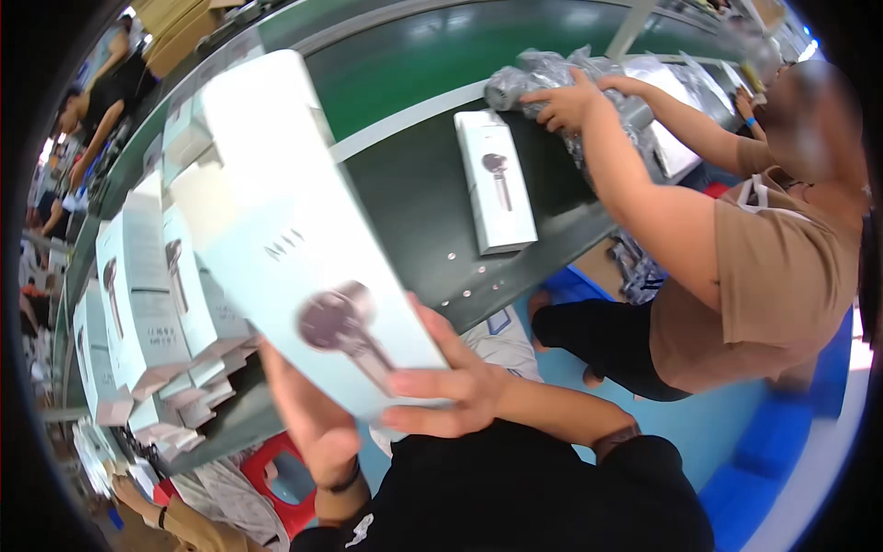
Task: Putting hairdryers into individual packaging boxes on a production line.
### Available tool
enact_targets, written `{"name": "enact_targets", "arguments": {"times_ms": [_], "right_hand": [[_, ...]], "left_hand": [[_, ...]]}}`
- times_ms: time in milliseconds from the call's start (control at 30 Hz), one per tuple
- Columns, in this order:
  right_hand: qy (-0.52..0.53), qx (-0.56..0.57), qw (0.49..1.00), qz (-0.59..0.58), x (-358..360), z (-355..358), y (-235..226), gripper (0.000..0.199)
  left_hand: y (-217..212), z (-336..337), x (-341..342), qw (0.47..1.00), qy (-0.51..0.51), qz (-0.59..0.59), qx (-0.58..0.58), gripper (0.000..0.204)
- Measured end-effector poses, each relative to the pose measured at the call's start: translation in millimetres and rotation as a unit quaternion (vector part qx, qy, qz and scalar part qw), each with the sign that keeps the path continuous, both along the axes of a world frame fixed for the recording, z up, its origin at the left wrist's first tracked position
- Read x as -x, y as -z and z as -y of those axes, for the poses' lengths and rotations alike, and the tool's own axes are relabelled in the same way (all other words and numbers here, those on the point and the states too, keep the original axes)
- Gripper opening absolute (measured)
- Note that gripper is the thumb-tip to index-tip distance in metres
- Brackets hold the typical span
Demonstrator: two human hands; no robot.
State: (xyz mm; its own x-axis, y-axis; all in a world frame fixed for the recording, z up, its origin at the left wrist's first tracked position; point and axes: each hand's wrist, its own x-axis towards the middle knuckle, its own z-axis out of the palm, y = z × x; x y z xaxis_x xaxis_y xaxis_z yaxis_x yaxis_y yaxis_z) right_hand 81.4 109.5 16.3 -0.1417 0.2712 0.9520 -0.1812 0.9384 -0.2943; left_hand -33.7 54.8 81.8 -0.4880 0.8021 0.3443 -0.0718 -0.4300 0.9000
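Note:
A tall, pale carton [303,248] fills the middle of the view, tilted with its upper end leaning left. Its front bears a picture of a dark, round-headed device with a long handle. My right hand [451,382] grips the lower right part, fingers bent over the front. Along the lower left edge, my left hand [313,414] holds the carton too, its fingers partly hidden behind it. A similar carton [497,184] lies on the dark work surface [405,202] beyond, with several small round pieces [467,293] near it.
Stacked similar cartons [138,294] crowd the left side. At the right, a co-worker in a brown shirt [754,276] handles plastic-wrapped grey items [543,83]. A green conveyor belt [395,64] runs behind. Below left stands a red stool [276,469]; blue bins [754,478] are lower right.

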Motion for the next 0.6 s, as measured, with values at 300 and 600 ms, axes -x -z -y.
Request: {"name": "enact_targets", "arguments": {"times_ms": [300, 600], "right_hand": [[0.194, 0.135, 0.957, 0.166, -84.7, -62.7, -7.3, 0.024], [0.529, 0.303, 0.644, 0.462, -48.2, -305.3, -43.0, 0.07]], "left_hand": [[52.6, -28.3, 27.3, 0.952, 0.253, 0.03, 0.168, 0.081], [76.7, 3.4, 35.6, 0.961, 0.253, -0.026, 0.113, 0.086]]}}
